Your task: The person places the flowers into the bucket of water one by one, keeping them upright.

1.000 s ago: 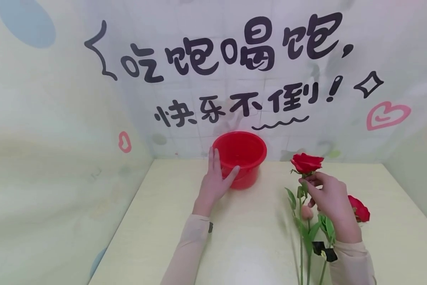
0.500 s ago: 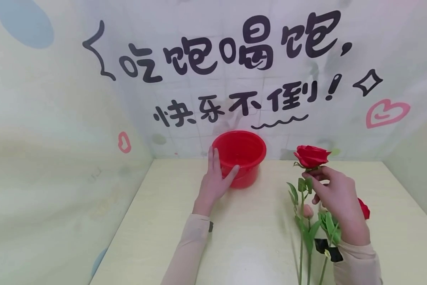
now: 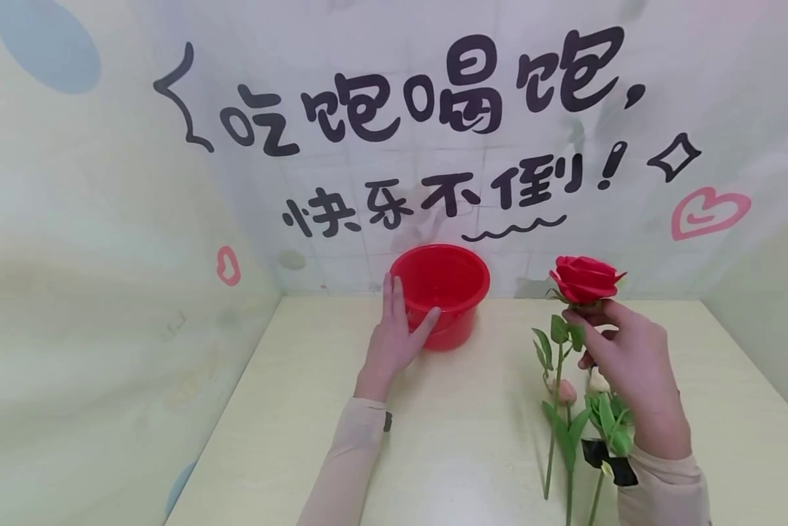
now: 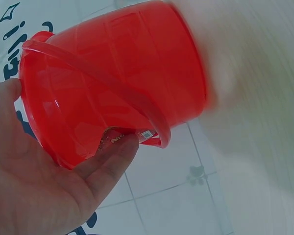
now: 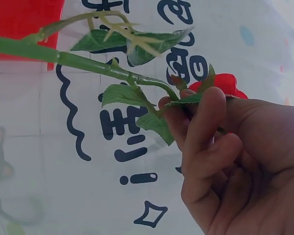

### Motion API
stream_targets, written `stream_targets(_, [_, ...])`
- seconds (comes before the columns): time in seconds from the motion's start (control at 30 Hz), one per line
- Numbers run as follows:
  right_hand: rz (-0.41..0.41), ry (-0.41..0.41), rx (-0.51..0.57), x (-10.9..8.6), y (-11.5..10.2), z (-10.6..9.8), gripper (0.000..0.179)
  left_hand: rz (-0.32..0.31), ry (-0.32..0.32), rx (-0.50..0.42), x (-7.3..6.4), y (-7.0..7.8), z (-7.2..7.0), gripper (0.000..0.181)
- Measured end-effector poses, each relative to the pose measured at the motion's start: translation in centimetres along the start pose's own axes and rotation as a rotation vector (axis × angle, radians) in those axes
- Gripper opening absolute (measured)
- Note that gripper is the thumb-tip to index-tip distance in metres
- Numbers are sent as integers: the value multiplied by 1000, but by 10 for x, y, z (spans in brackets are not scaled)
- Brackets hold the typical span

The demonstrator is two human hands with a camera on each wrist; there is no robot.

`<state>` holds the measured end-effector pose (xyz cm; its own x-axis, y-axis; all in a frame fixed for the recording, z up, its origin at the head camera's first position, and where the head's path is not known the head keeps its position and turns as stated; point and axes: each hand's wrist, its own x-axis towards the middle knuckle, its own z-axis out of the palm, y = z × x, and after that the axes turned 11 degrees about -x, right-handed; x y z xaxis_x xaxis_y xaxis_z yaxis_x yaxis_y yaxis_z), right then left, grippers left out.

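Note:
A red plastic bucket (image 3: 453, 332) with a thin handle (image 4: 103, 81) stands upright at the back of the table. My left hand (image 3: 394, 347) holds its left side, the thumb near the rim and the fingers (image 4: 120, 156) along the wall. With my right hand (image 3: 633, 365) I pinch a red rose (image 3: 587, 280) just below its bloom, between thumb and fingertips. Its green stem (image 5: 88, 63) with several leaves hangs down, bloom upward. In the right wrist view, my fingers partly cover the bloom.
Under my right hand lie a pink tulip (image 3: 567, 392) and a pale flower (image 3: 598, 380), with green leaves (image 3: 607, 416) beside them. A printed cloth wall (image 3: 341, 277) rises right behind the bucket. The table (image 3: 459, 438) is pale wood.
My right hand has moved up and slightly right with the rose, and the lower end of its stem has come into view. My left hand has stayed at the bucket.

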<state>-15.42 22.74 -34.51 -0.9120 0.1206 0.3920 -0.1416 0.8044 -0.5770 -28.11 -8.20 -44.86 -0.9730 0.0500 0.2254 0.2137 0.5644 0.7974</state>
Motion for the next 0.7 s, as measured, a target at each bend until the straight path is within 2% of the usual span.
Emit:
stream_targets(0.2, [7, 20, 7, 0, -2, -2, 29, 0, -6, -6, 0, 1, -1, 113])
stream_targets(0.43, [28, 77, 65, -6, -9, -1, 27, -43, -6, 13, -5, -4, -1, 113])
stream_targets(0.7, [65, 125, 74, -4, -12, -10, 30, -23, -5, -4, -1, -2, 2, 113])
